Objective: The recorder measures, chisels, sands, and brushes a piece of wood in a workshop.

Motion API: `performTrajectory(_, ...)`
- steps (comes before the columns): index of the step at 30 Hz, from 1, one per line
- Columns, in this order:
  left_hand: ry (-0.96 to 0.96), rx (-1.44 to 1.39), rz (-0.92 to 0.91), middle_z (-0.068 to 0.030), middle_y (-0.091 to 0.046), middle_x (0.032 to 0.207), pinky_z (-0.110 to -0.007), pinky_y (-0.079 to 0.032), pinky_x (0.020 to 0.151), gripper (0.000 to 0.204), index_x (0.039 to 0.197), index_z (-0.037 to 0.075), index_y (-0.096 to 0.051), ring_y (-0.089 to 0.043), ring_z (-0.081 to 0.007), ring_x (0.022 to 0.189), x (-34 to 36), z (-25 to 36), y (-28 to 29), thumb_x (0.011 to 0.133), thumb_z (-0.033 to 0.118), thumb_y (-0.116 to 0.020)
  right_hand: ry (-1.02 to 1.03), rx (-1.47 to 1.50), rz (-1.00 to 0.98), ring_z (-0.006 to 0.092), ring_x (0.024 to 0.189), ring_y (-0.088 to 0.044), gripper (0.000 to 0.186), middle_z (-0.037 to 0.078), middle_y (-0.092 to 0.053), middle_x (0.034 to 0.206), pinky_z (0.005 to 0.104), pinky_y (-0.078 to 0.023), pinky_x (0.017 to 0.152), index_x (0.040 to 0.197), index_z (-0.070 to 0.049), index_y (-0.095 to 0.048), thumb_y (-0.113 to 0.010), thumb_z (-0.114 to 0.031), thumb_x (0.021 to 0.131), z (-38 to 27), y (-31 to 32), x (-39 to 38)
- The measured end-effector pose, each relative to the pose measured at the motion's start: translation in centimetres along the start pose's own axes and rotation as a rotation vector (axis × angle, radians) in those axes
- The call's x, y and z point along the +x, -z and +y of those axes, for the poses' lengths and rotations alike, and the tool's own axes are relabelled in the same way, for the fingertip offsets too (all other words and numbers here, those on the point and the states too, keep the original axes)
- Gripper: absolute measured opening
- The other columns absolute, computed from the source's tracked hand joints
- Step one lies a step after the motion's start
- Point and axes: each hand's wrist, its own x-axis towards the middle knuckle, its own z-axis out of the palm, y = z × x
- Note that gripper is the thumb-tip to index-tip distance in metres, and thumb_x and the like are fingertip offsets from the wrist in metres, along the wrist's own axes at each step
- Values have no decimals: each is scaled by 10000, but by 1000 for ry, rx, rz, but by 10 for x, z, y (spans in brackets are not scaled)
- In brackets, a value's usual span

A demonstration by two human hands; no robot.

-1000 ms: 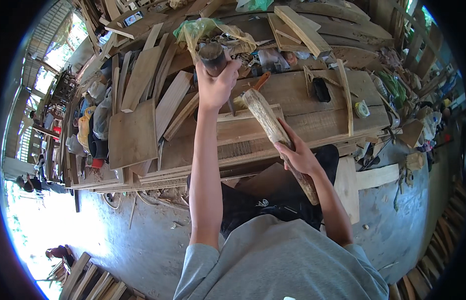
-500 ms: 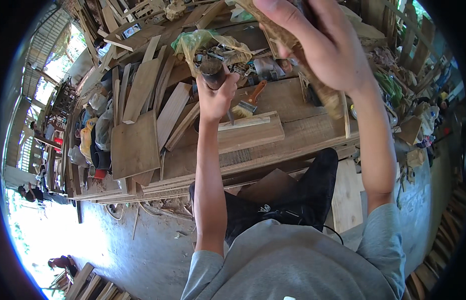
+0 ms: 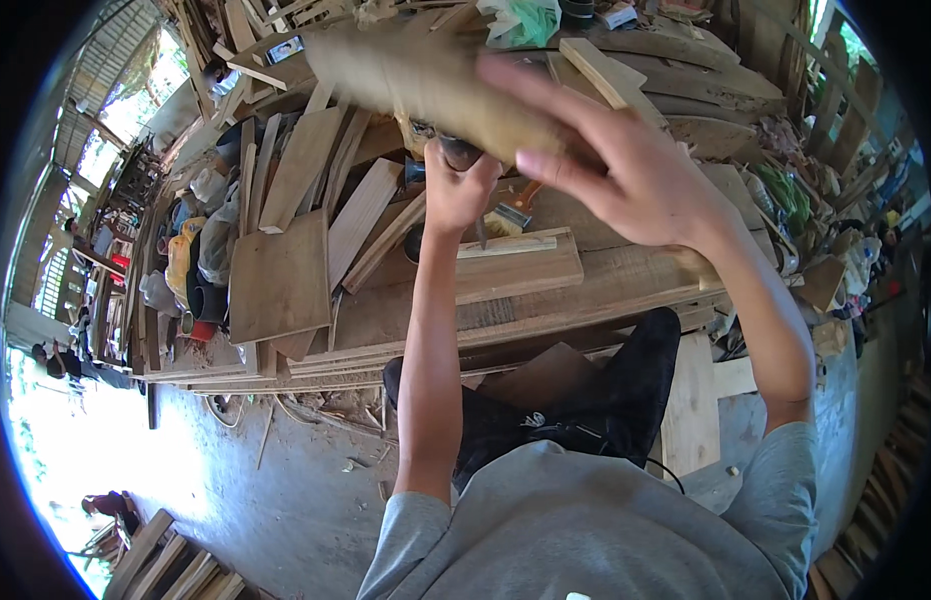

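My right hand [image 3: 625, 165] is raised close to the camera, closed around a long pale piece of wood [image 3: 415, 75] that stretches blurred to the upper left. My left hand [image 3: 457, 190] reaches out over the workbench [image 3: 585, 290] and grips a small dark round object [image 3: 460, 152], mostly hidden by the fingers and the wood. Under the left hand lie a thick plank [image 3: 520, 265] and a brush with an orange handle [image 3: 512, 207].
Boards and offcuts cover the bench, with a square panel [image 3: 280, 275] at the left and planks [image 3: 360, 215] leaning beside it. Green plastic [image 3: 520, 20] lies at the back. Cloths and containers [image 3: 190, 260] sit at the left end. Wood stacks [image 3: 175, 570] lie on the concrete floor.
My right hand lifted the piece of wood from the bench up toward the camera and swung it across to the left. My left hand stayed on the dark object.
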Motion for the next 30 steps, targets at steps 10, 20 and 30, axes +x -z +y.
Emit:
performTrajectory(10,140,-172,25,44,-557,651,-231,-357,471,193,828,91,-586,-496,-40,528,4,0,7,945,-19,-694,71,179,290,157,546,-632,621,106,-727,784,355,-578,634,1681,-258,-436,-601,-456,1116,-1,18,8)
performTrajectory(20,91,83,-20,55,-598,652,-264,-422,547,226,704,53,-606,-536,-34,604,8,-8,-15,892,25,-730,188,128,173,208,734,-751,745,216,-674,1299,386,-648,701,1730,-131,-243,-579,-424,1134,-2,24,13)
performTrajectory(30,67,55,-69,34,-618,640,-269,-424,543,187,723,43,-638,-554,-54,584,2,-5,-8,878,31,-742,-212,49,215,176,587,-677,670,143,-775,1054,358,-616,645,1691,-214,-424,-579,-507,1109,9,-6,-65)
